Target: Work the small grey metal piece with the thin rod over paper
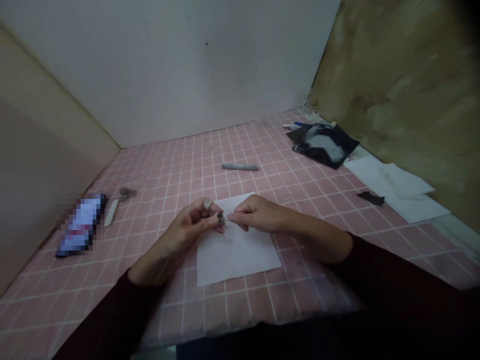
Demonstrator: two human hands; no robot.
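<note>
Above a white sheet of paper [240, 255], my left hand [195, 221] pinches a small dark and shiny object [221, 219] between thumb and fingers. A pale wrap or band circles one finger of that hand. From the right, my right hand [257, 214] meets it, its thumb and forefinger closed at the right end of the small object. Whether the right fingers grip that same object or a separate thin piece is too small to tell. The paper lies on a pink checked cloth [187, 170], partly under both hands.
A grey stick [240, 167] lies beyond the paper. At left are a blurred phone [80, 225], a white strip [111, 212] and small grey rings [128, 192]. At right are a black-and-white sheet [326, 145], white papers [405, 192] and a dark scrap [371, 198]. Walls border the table.
</note>
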